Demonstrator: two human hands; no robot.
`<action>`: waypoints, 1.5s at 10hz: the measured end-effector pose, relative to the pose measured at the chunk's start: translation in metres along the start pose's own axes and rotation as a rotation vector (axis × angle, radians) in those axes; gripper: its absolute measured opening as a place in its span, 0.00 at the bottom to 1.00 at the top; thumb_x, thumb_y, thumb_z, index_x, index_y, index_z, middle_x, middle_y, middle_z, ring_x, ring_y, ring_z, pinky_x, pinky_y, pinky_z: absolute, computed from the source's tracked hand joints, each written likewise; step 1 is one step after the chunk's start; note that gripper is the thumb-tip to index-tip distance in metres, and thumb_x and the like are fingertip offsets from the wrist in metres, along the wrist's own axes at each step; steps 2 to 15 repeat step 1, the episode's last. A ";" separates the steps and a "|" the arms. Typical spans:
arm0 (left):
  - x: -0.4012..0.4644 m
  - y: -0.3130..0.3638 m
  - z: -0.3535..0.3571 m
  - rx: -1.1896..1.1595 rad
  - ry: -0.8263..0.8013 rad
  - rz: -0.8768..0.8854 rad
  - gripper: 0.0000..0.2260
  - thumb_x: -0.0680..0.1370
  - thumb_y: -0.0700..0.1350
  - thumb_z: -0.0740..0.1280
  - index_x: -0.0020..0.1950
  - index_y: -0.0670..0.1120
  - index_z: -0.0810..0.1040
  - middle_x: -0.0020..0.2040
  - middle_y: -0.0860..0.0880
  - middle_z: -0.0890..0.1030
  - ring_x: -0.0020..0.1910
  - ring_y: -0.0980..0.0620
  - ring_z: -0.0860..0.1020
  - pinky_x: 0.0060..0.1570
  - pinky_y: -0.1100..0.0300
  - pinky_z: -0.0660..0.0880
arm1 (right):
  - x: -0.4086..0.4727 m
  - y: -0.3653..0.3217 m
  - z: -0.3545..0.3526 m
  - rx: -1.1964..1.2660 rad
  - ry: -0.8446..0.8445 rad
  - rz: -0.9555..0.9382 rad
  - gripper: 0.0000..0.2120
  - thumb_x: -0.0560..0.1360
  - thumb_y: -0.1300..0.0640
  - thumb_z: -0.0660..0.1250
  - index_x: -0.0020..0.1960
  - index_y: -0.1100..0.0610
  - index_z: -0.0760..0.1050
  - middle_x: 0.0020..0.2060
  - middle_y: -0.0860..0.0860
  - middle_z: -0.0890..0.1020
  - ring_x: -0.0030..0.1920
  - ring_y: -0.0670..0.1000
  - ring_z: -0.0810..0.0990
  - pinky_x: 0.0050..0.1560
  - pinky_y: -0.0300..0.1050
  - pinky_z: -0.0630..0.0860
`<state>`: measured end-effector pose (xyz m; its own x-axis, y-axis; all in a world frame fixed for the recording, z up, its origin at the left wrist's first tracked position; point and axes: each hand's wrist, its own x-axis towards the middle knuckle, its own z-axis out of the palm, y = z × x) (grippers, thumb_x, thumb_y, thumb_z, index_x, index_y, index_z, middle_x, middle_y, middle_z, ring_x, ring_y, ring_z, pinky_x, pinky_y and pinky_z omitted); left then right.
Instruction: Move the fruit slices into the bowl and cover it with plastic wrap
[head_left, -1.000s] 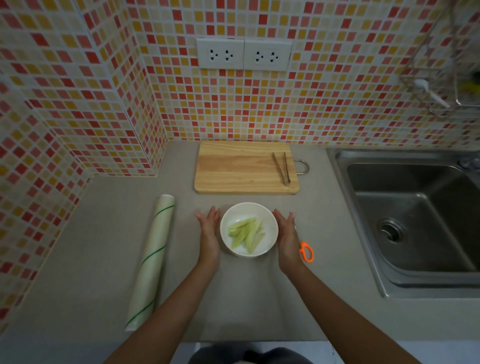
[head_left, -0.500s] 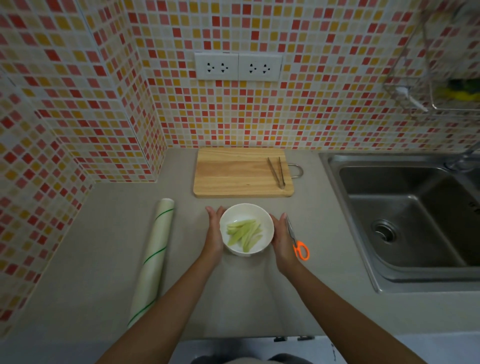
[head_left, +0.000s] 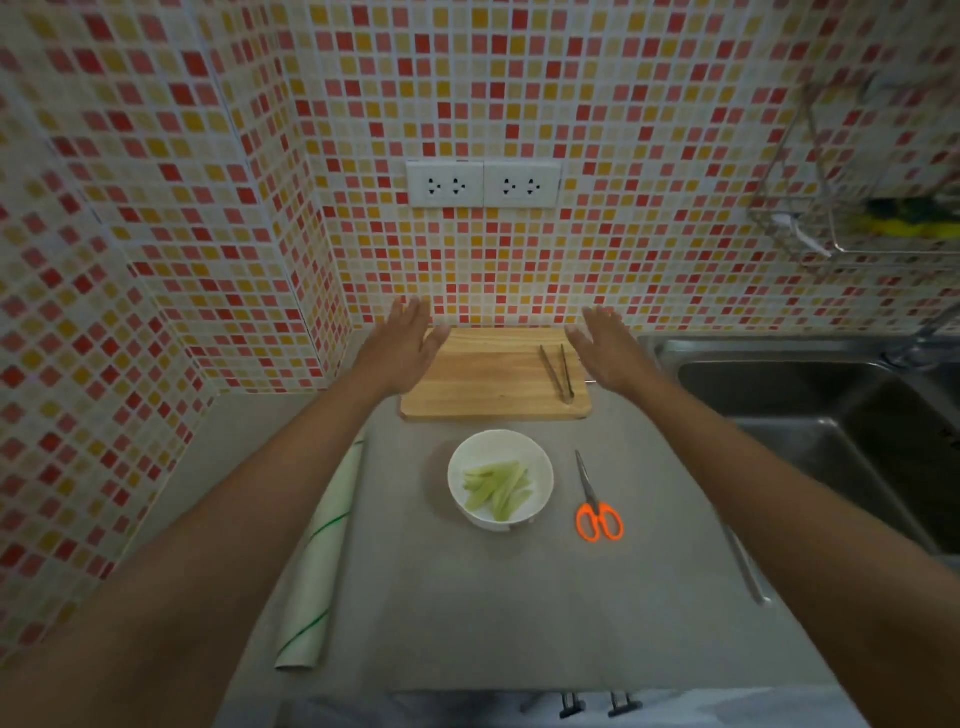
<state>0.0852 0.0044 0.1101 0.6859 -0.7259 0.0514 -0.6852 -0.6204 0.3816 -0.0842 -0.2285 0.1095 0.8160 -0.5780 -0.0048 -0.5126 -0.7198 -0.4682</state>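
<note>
Both hands are held out flat with fingers spread, empty, over the far tabletop (head_left: 467, 613): the left hand (head_left: 402, 345) at the cutting board's (head_left: 488, 379) left edge, the right hand (head_left: 605, 345) beside the tongs (head_left: 558, 371). Fruit slices (head_left: 498, 488) are seen in the white bowl (head_left: 540, 470), uncovered, between the plastic wrap roll (head_left: 319, 566) and orange scissors (head_left: 597, 506).

Both hands are raised with flat, spread fingers and hold nothing: the left hand (head_left: 402, 345) hangs over the left end of the wooden cutting board (head_left: 493, 376), the right hand (head_left: 608, 348) over its right end, just beside the metal tongs (head_left: 558, 371). Nearer than the hands, between the forearms, the white bowl (head_left: 501, 444) of green fruit slices (head_left: 498, 486) sits on the counter (head_left: 467, 597), orange-handled scissors (head_left: 597, 512) beside it toward the right arm, the plastic wrap roll (head_left: 319, 561) under the left forearm.
</note>
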 end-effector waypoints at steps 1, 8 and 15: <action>0.020 0.018 -0.037 0.180 -0.065 0.053 0.32 0.81 0.61 0.45 0.79 0.43 0.45 0.80 0.44 0.46 0.79 0.44 0.42 0.76 0.43 0.47 | 0.021 -0.023 -0.027 -0.170 -0.052 -0.041 0.32 0.81 0.41 0.47 0.78 0.59 0.47 0.78 0.57 0.48 0.78 0.57 0.43 0.76 0.57 0.48; 0.020 0.018 -0.037 0.180 -0.065 0.053 0.32 0.81 0.61 0.45 0.79 0.43 0.45 0.80 0.44 0.46 0.79 0.44 0.42 0.76 0.43 0.47 | 0.021 -0.023 -0.027 -0.170 -0.052 -0.041 0.32 0.81 0.41 0.47 0.78 0.59 0.47 0.78 0.57 0.48 0.78 0.57 0.43 0.76 0.57 0.48; 0.020 0.018 -0.037 0.180 -0.065 0.053 0.32 0.81 0.61 0.45 0.79 0.43 0.45 0.80 0.44 0.46 0.79 0.44 0.42 0.76 0.43 0.47 | 0.021 -0.023 -0.027 -0.170 -0.052 -0.041 0.32 0.81 0.41 0.47 0.78 0.59 0.47 0.78 0.57 0.48 0.78 0.57 0.43 0.76 0.57 0.48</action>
